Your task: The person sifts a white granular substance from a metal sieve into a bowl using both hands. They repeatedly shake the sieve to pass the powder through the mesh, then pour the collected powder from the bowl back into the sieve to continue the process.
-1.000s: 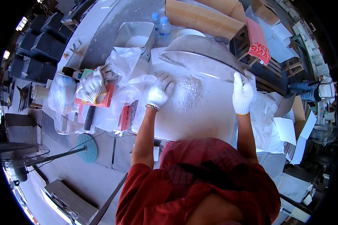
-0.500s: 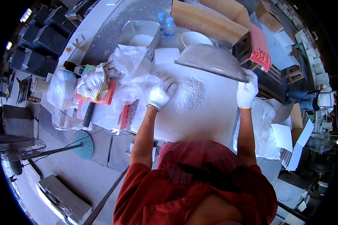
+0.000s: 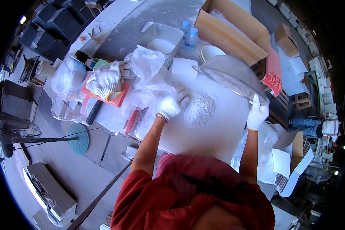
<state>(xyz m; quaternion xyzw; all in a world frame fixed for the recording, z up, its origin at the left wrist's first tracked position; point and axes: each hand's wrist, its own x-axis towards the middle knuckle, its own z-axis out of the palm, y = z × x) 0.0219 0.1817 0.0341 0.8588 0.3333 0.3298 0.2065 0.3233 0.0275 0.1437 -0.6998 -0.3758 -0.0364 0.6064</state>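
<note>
My right hand (image 3: 258, 115), in a white knit glove, grips the near right edge of a wide, grey, rounded bowl-like piece (image 3: 239, 73). It has a thin shiny rim and tilts above the far right of the pale table (image 3: 218, 142); its exact kind is not clear. Loose white powder (image 3: 199, 109) lies heaped below and left of it. At the powder's left edge rests my left hand (image 3: 171, 104), gloved too, its greyish fingers extended and somewhat apart. Nothing shows in that hand.
Beyond the powder stand a white tub (image 3: 161, 40), two water bottles (image 3: 191, 37), a white bowl (image 3: 211, 51) and a large cardboard box (image 3: 234, 32). Spare gloves (image 3: 105, 82) and plastic bags (image 3: 147, 69) crowd the left. A fan (image 3: 17, 130) stands left; another person (image 3: 326, 126) is far right.
The grey bowl-like piece has tilted, its rim now showing as a narrow oval and its left end dipping less than its right. My left hand stays beside the powder. The whole view has shifted.
</note>
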